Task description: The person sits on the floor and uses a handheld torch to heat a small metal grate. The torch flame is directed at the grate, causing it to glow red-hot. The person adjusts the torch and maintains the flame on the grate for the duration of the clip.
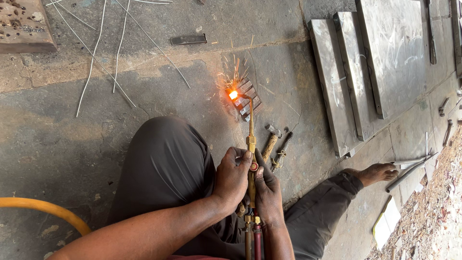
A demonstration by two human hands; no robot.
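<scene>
The torch (250,159) sits clamped between both my hands above my lap, its brass neck reaching forward to the metal strips (246,98) on the concrete floor (72,139), where its tip glows orange and throws sparks. My left hand (232,177) and right hand (267,188) wrap the handle with fingers closed tight.

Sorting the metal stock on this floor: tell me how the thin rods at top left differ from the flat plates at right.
The thin rods are slender, pale wires, some bent, scattered at crossing angles. The flat plates are broad grey slabs, laid side by side and overlapping in a neat row. The rods lie left of the glowing torch tip, the plates to its right. Both are bare metal lying on the concrete floor, away from both hands.
</scene>
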